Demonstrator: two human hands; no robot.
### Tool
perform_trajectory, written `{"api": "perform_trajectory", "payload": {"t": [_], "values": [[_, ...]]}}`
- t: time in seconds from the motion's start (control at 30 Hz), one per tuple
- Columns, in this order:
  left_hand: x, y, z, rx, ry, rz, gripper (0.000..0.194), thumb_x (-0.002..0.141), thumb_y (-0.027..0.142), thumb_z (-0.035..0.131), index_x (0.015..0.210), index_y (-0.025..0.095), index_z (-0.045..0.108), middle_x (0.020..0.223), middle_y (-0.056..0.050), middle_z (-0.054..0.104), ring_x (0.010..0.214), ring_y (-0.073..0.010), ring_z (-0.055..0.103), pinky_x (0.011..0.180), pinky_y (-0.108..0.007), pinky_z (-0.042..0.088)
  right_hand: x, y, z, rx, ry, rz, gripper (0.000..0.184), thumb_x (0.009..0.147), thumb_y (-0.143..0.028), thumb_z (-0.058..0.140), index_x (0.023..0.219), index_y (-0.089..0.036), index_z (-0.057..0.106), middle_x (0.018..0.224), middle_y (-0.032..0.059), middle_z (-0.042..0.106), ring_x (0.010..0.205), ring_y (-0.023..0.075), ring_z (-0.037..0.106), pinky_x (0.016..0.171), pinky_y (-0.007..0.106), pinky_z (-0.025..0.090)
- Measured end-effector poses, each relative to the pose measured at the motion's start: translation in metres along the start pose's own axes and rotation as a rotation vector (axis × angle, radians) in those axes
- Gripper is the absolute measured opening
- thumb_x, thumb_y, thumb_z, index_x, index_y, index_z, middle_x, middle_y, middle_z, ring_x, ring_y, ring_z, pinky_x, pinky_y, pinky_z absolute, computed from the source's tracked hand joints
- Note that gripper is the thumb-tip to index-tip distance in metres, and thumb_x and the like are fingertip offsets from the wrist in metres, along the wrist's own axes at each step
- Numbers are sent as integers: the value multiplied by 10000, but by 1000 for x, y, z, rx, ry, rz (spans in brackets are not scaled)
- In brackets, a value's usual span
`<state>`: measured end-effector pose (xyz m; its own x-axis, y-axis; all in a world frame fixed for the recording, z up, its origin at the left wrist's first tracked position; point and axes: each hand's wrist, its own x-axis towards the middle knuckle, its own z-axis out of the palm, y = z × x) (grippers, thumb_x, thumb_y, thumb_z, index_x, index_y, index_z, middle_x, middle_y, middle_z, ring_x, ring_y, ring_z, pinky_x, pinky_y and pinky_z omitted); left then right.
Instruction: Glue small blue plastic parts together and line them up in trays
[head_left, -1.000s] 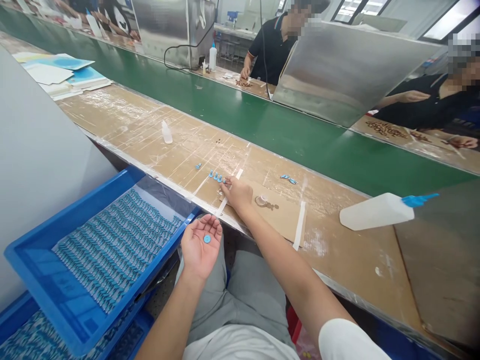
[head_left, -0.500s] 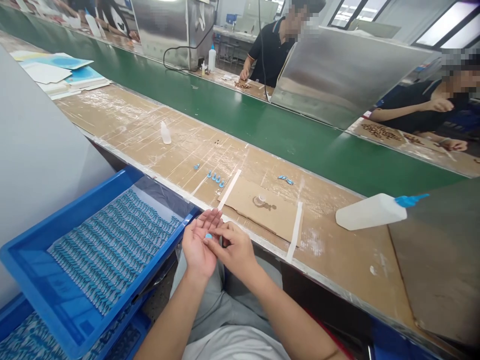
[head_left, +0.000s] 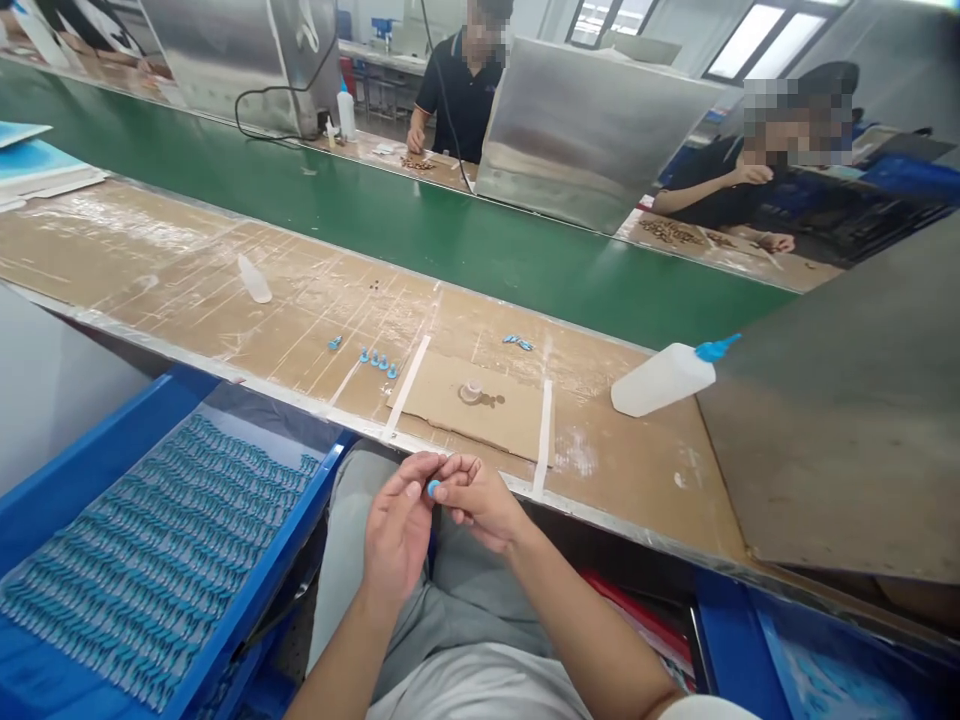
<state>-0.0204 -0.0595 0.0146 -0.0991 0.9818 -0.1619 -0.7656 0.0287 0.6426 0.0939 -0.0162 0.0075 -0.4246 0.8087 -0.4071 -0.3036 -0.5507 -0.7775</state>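
Note:
Over my lap, in front of the table edge, my two hands meet at the fingertips. A small round blue piece (head_left: 433, 488) shows between them, pinched by the thumb and fingers of my right hand (head_left: 480, 502). The fingers of my left hand (head_left: 396, 530) curl in against it, thumb bent inward; what lies within them is hidden. Just beyond the hands, a cardboard sheet (head_left: 510, 425) is taped to the table, with a small clear cup (head_left: 471, 390) and dark wet spots on it. Several small blue pieces (head_left: 378, 362) stand in a row left of the sheet.
A blue tray (head_left: 337, 455) at my left holds rows of small blue parts. On the table are a large white bottle (head_left: 664, 380) with a blue nozzle, a small translucent bottle (head_left: 253, 280) and more blue pieces (head_left: 517, 342). Beyond the green belt (head_left: 375, 215), people sit working.
My left hand has gone from an open palm to curled fingers meeting my right hand. The blue piece has lifted off the palm area into the fingertips. The view has swung right.

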Motion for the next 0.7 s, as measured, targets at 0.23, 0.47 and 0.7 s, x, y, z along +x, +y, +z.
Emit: {"api": "perform_trajectory", "payload": {"t": [0.23,0.47,0.7], "values": [[1,-25,-5,47,-15,-46,295,694,200,744,987,220,719,955,-73,724,974,-229,649,920,-422,491,-5,-4,-17,56,-45,-5,473,538,-274,873,742,-182,456,633,-46,662,317,28,459,297,116,275],[12,-25,-15,-161,158,-120,312,565,260,835,857,225,731,847,-19,746,669,-107,670,799,-314,566,2,-57,-46,-625,214,-347,369,655,-457,768,784,-133,647,670,48,687,513,140,612,489,244,475],[12,-28,-23,-129,220,-132,290,584,255,826,852,196,733,884,-37,741,645,-78,662,839,-298,560,105,-144,-168,-1301,814,-643,296,883,-287,513,1115,-155,641,1055,94,686,862,195,643,812,332,482]]}}
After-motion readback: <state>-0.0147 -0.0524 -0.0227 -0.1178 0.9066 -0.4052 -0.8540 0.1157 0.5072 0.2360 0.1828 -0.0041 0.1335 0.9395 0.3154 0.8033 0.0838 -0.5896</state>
